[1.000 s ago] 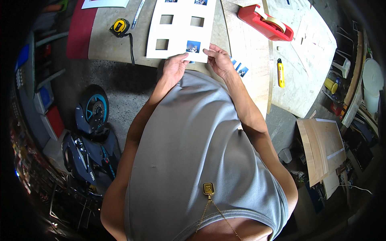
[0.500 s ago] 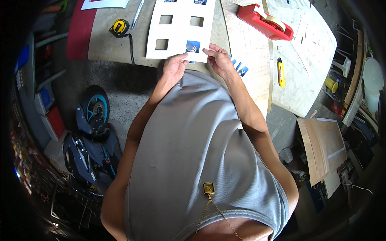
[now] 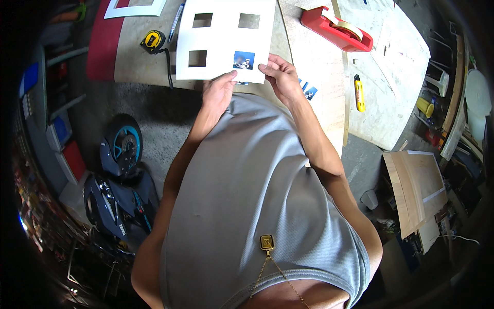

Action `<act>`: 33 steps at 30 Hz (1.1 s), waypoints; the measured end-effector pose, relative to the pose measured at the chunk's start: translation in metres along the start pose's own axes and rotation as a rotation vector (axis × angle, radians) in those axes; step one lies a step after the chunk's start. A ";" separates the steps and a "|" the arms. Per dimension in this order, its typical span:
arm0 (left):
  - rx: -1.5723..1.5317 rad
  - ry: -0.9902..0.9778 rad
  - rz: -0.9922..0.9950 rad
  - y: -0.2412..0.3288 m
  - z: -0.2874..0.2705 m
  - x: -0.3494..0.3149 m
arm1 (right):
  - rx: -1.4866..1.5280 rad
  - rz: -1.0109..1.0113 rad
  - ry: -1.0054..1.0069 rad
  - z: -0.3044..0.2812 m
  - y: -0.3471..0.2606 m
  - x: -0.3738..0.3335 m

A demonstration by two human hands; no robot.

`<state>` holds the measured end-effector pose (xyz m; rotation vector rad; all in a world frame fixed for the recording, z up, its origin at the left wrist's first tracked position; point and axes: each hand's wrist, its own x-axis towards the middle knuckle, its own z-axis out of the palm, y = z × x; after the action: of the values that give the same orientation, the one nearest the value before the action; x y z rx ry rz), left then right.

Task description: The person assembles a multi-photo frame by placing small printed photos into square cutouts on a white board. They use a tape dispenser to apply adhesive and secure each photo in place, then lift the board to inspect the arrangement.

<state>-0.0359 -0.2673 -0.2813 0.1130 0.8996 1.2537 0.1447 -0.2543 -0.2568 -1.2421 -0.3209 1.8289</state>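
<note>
A white mat board (image 3: 221,44) with several square cut-out windows is held up over the table's near edge. My left hand (image 3: 218,92) pinches its lower edge, thumb on the front and fingers hidden behind. At the lower right corner my right hand (image 3: 280,77) grips the board the same way, thumb in front. A small blue photo (image 3: 244,60) shows in the lower right window, just above my left thumb; a sliver of blue sticks out under the board's bottom edge. The other visible windows show the table through them.
Small photos (image 3: 310,93) lie on the table beside my right hand. Farther right are a red tape dispenser (image 3: 337,31) and a yellow utility knife (image 3: 359,93). A tape measure (image 3: 153,41), a pen (image 3: 176,23) and a white frame (image 3: 135,10) lie left. A motorcycle (image 3: 116,180) stands lower left.
The board has come up closer and tilted, its left side shifting left and its top windows leaving view. The photo sits slightly askew in its window now. Both hands keep their hold.
</note>
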 end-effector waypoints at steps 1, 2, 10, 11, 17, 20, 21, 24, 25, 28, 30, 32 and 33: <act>-0.026 -0.017 0.042 0.006 0.007 -0.005 | 0.006 -0.027 -0.009 0.005 -0.006 -0.005; -0.012 -0.030 0.059 0.012 0.015 -0.010 | 0.012 -0.054 -0.018 0.010 -0.012 -0.011; 0.182 -0.310 0.270 0.072 0.081 -0.061 | 0.131 -0.290 -0.210 0.048 -0.072 -0.066; 0.196 -0.367 0.309 0.077 0.087 -0.065 | 0.134 -0.317 -0.220 0.052 -0.078 -0.072; 0.297 -0.569 0.444 0.097 0.106 -0.081 | 0.150 -0.428 -0.300 0.066 -0.104 -0.101; 0.333 -0.626 0.467 0.102 0.107 -0.085 | 0.148 -0.493 -0.321 0.069 -0.109 -0.110; 0.327 -0.620 0.469 0.104 0.109 -0.088 | 0.150 -0.508 -0.327 0.071 -0.109 -0.113; 0.342 -0.605 0.502 0.107 0.119 -0.096 | 0.121 -0.559 -0.320 0.074 -0.110 -0.120; 0.349 -0.611 0.509 0.108 0.121 -0.096 | 0.122 -0.567 -0.337 0.073 -0.111 -0.121; 0.349 -0.608 0.523 0.109 0.125 -0.098 | 0.119 -0.593 -0.368 0.073 -0.112 -0.124; 0.321 -0.510 0.545 0.108 0.136 -0.102 | 0.110 -0.610 -0.363 0.074 -0.112 -0.127; 0.327 -0.512 0.555 0.107 0.137 -0.103 | 0.081 -0.617 -0.349 0.074 -0.113 -0.129; 0.355 -0.589 0.547 0.109 0.130 -0.100 | 0.067 -0.622 -0.340 0.074 -0.114 -0.131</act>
<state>-0.0394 -0.2640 -0.0846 1.0139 0.5725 1.4293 0.1557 -0.2709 -0.0695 -0.6691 -0.7373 1.4737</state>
